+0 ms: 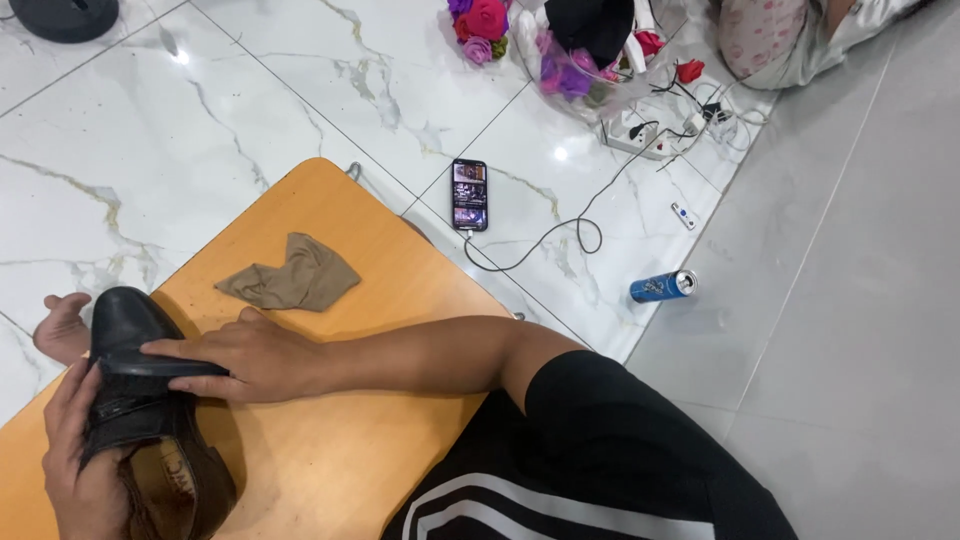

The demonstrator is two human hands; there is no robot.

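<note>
A black leather shoe [125,325] lies on the orange wooden table [340,440], toe pointing away and its brown inside facing me. My left hand [65,460] grips the shoe's side near the opening at the lower left. My right hand [245,358] reaches across from the right. Its fingers lie flat over a dark brush [165,368], pressing it against the shoe's upper. A crumpled tan cloth [290,275] rests on the table just beyond my right hand.
A bare foot [58,325] shows at the table's left edge. On the marble floor lie a phone [469,194] with a black cable, a blue can [662,287] on its side, a power strip [640,140], and artificial flowers [482,25].
</note>
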